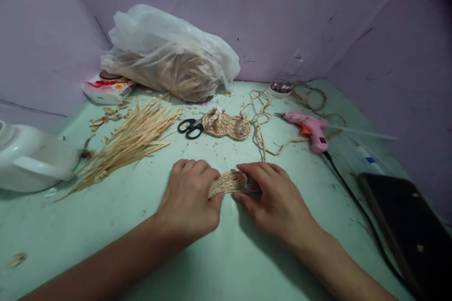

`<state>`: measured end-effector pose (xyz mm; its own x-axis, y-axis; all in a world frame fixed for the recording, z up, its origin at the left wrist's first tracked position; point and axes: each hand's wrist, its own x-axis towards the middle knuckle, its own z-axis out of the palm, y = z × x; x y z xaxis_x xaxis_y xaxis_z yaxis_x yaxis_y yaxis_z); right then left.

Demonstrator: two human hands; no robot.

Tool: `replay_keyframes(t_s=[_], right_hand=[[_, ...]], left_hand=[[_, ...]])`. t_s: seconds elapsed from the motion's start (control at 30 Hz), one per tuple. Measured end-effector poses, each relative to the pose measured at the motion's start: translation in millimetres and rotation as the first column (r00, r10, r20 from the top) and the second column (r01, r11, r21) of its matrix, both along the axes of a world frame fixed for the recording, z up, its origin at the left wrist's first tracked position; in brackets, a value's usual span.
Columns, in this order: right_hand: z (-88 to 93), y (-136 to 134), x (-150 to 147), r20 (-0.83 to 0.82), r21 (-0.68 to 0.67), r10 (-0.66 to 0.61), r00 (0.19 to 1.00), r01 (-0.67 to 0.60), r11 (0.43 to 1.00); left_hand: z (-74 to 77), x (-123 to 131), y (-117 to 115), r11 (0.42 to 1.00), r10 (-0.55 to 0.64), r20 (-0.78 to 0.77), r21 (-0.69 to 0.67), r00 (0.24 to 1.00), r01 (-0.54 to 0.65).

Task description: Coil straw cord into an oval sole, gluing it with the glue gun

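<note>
A braided straw piece (229, 183) is held low over the table between my two hands. My left hand (192, 197) is closed round its left end, the thumb underneath on the near side. My right hand (273, 195) pinches its rounded right end between thumb and fingers. Beyond my hands lies another woven piece shaped like a small sole (228, 127), with a white beaded ornament (219, 110) at its upper left. Black-handled scissors (192, 128) touch its left side. A braided cord (260, 136) runs from the area behind my right hand towards the back.
A bundle of dry straw (130, 136) and a white jug (31, 160) are at the left. Behind stand a plastic bag (176, 56) and a small box (108, 91). At right lie a pink glue gun (310, 128) with its cable, a bead dish (280, 89) and a dark phone-like slab (406, 235).
</note>
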<state>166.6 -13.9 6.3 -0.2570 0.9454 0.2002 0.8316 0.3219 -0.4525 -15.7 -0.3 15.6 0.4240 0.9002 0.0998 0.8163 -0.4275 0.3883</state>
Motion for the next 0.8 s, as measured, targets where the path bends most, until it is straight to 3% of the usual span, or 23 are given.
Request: replay_keyframes(t_s=[0.27,0.57,0.8], right_hand=[[11.1,7.6,15.1,0.106,-0.081,0.028,0.994,-0.019,0.997],[16.1,13.5,27.9,0.155,-0.080,0.235,0.959,-0.225,0.971],[18.0,15.0,28.0,0.240,-0.089,0.289,0.927,-0.275,0.957]], left_hand=[[0.2,0.4,1.0,1.000,0.012,0.016,-0.004,1.000,-0.012],[-0.1,-1.1,0.9,1.000,0.017,0.015,0.003,1.000,-0.017],[-1.9,-0.8,1.8,1.000,0.011,0.013,0.009,1.000,-0.011]])
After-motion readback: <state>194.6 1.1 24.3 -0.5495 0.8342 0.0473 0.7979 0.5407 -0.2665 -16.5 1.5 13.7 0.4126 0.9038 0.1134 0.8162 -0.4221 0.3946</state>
